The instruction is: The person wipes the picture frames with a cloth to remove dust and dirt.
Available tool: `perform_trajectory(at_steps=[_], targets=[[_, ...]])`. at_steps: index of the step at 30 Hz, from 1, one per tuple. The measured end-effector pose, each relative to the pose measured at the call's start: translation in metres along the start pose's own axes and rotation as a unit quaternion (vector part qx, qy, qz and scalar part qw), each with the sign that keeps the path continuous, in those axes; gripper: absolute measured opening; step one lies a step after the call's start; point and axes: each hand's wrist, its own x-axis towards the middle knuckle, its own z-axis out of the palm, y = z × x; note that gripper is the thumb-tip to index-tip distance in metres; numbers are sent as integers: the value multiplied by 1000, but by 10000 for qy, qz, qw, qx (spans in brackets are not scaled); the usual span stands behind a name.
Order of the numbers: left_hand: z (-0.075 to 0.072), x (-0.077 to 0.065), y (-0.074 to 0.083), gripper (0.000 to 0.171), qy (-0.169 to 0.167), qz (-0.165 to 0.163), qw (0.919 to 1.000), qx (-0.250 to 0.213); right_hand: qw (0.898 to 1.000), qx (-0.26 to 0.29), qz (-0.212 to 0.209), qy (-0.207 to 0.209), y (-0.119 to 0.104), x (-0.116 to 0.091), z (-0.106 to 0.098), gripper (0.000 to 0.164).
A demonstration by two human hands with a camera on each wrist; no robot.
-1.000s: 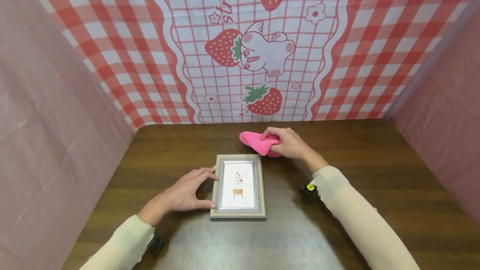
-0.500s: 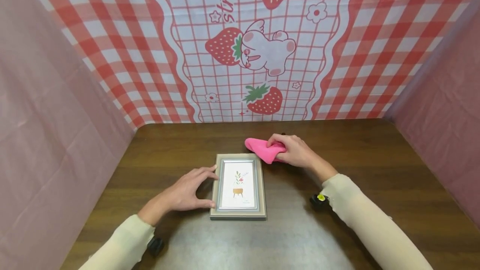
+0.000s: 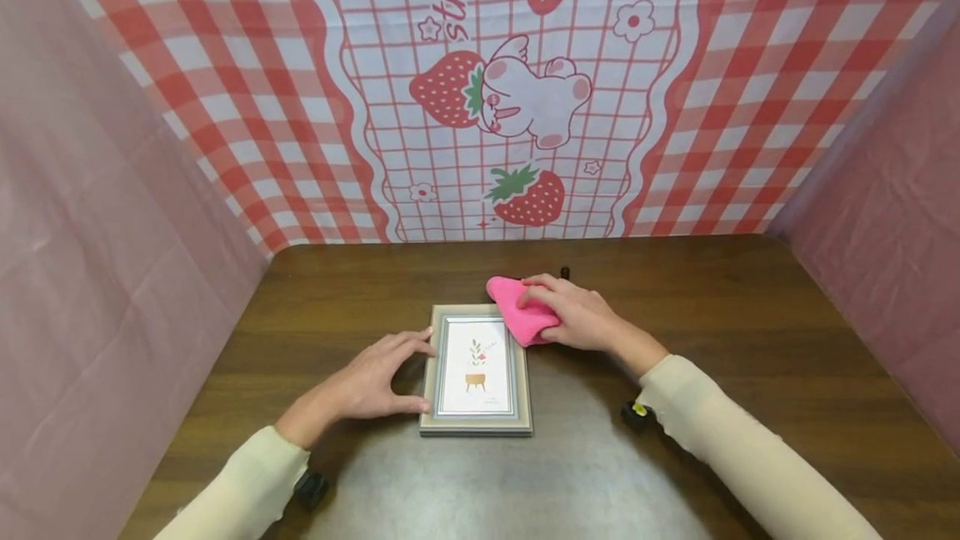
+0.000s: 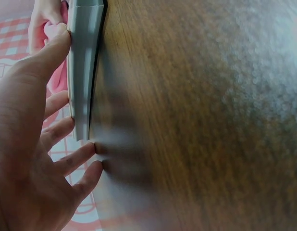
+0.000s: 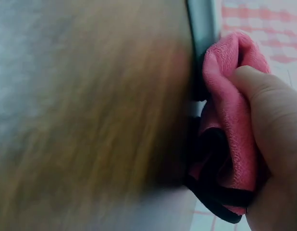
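Observation:
A picture frame with a beige and silver border lies face up on the table, showing a potted plant print. At its left edge, my left hand rests with thumb and fingertips touching the border, as the left wrist view also shows against the frame's side. My right hand holds a bunched pink cloth over the frame's upper right corner. The right wrist view shows the thumb pressing into the cloth, which has black edging; my other right fingers are hidden there.
The brown wooden table reaches back to a red checked, strawberry-printed cloth backdrop. Pink fabric stands at the left side and right side. A small dark thing shows just behind my right hand; its kind is unclear.
My right hand has brought the pink cloth from behind the frame's top right corner down onto that corner. My left hand has stayed at the left edge.

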Motion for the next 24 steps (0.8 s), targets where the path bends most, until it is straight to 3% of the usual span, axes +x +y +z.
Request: perform_trajectory(at_steps=[8,24], targets=[[1,1,-1,72,4,0,10000,-10,9957,-854,-333,-152,-6,-2,4,34],[2,1,0,72,42,11,10000,28,9938,-979,-494,-186,-9,-5,6,37]])
